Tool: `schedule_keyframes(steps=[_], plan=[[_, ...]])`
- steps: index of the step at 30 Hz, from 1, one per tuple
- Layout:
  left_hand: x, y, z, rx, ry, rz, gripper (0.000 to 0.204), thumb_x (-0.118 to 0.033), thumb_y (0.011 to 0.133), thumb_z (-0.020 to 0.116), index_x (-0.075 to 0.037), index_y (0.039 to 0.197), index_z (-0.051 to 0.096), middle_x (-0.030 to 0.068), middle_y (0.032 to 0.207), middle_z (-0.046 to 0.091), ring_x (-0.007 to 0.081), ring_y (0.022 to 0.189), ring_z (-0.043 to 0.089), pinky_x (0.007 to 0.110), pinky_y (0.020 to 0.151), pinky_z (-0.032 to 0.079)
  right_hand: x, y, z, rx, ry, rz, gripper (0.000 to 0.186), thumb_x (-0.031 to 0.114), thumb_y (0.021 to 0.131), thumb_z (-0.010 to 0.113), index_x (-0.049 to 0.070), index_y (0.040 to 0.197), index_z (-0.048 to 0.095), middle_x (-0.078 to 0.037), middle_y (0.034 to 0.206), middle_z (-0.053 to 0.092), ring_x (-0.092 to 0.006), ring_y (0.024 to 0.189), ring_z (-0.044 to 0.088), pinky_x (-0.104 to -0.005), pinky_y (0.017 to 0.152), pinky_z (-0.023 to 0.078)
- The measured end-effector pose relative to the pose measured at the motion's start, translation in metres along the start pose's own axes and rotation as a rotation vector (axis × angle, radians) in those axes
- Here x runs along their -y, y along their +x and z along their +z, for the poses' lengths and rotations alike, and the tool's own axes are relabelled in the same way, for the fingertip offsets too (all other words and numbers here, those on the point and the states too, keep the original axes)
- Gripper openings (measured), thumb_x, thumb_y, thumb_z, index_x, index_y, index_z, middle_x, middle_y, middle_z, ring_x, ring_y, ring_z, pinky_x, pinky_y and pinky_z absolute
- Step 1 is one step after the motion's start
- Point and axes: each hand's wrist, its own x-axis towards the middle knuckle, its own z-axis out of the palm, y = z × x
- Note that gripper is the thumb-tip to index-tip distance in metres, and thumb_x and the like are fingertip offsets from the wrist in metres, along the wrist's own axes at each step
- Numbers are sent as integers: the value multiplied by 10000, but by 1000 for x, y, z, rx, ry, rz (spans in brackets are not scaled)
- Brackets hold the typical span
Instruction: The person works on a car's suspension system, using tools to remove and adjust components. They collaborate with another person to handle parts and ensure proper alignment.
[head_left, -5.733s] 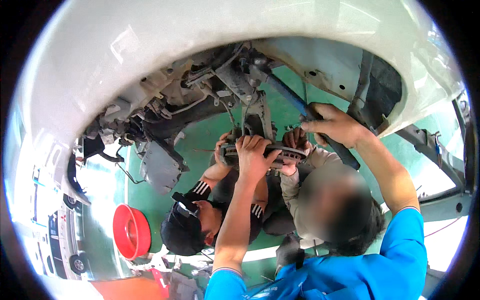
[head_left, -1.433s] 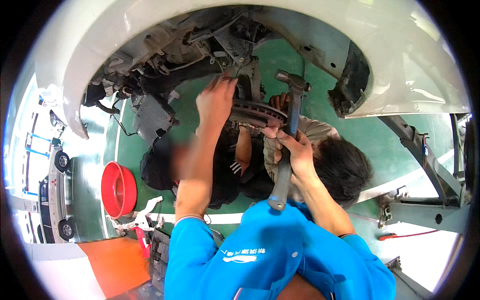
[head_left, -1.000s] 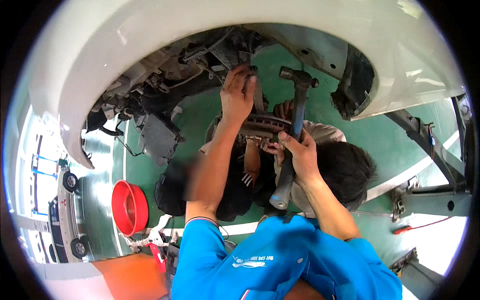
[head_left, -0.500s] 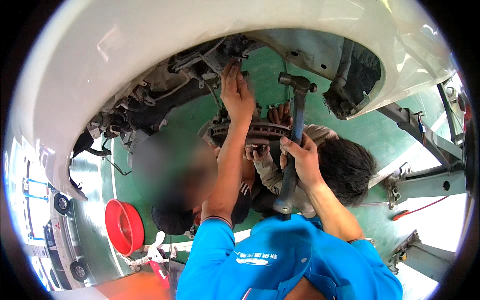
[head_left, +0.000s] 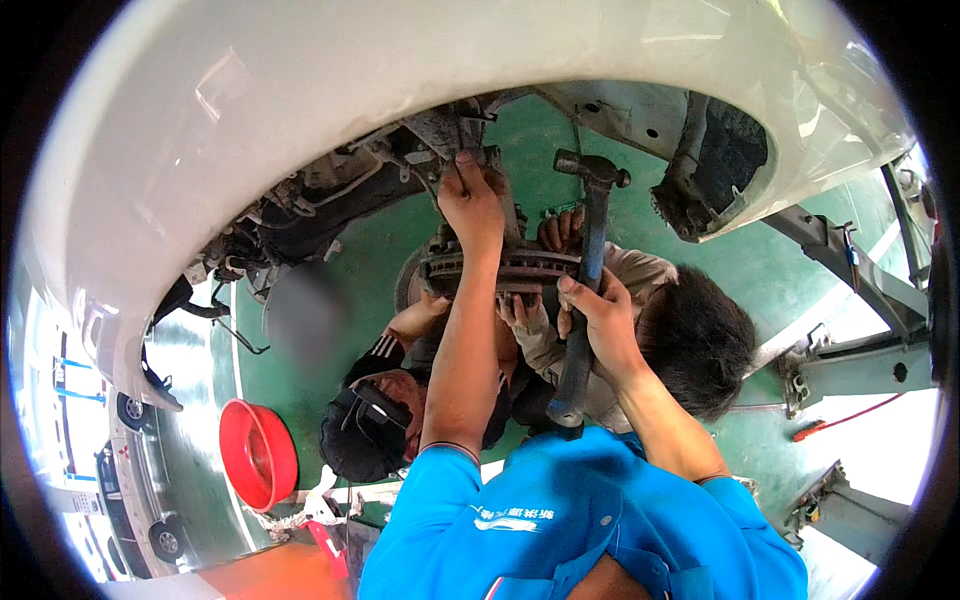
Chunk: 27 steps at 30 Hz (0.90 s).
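My right hand [head_left: 600, 315] is wrapped round the blue-and-black handle of a ball-peen hammer [head_left: 594, 215], its head pointing away from me. My left hand [head_left: 472, 210] is closed near the suspension strut [head_left: 508, 200], above the brake disc [head_left: 515, 268]; what its fingers hold is hidden. The disc hangs in the wheel arch, below my left wrist. One co-worker's hands reach round the disc from the right, one hand [head_left: 560, 230] behind it and another [head_left: 522, 312] at its near side. A second co-worker's hand [head_left: 432, 305] is at the disc's left.
A white car fender [head_left: 400, 60] arches over the work. Two co-workers crouch close below my arms, one in a black cap [head_left: 360, 430], the other dark-haired [head_left: 700, 340]. A red basin [head_left: 258, 455] stands on the green floor at left. Grey lift arms [head_left: 860, 375] are at right.
My left hand has come down and closer to me, from extended fingers into a closed grip. The capped co-worker's head has shifted. My right hand keeps the hammer in nearly the same place.
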Motion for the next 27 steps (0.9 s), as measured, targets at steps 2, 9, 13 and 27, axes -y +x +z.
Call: schedule_keyframes(steps=[2, 9, 13, 27], plan=[[-13, -3, 9, -39, 20, -26, 279, -241, 1038, 467, -46, 841, 498, 23, 627, 471, 128, 522, 416, 348, 496, 338, -1, 2, 0, 5, 6, 3, 187, 153, 911, 658, 17, 979, 549, -26, 714, 583, -122, 544, 563, -262, 519, 443], [-43, 11, 30, -337, -715, -394, 308, -233, 1028, 476, -75, 764, 504, 0, 564, 426, 118, 445, 298, 290, 463, 263, -2, 2, 1, 15, 20, 43, 192, 144, 911, 655, 9, 988, 543, -25, 706, 582, -108, 540, 549, -263, 519, 429], [-48, 15, 31, -233, -587, -323, 258, -194, 1013, 487, -74, 785, 507, 13, 617, 456, 138, 481, 357, 307, 468, 290, -2, 4, -2, 12, 16, 35, 192, 143, 914, 651, 7, 993, 541, -23, 706, 582, -101, 545, 548, -258, 520, 422], [-71, 32, 7, -182, -287, -401, 290, -174, 978, 520, -57, 713, 512, 25, 577, 469, 141, 436, 376, 308, 418, 262, 1, 21, 11, 37, 158, 62, 190, 161, 919, 651, 33, 960, 516, -19, 738, 579, -104, 573, 560, -267, 522, 437]])
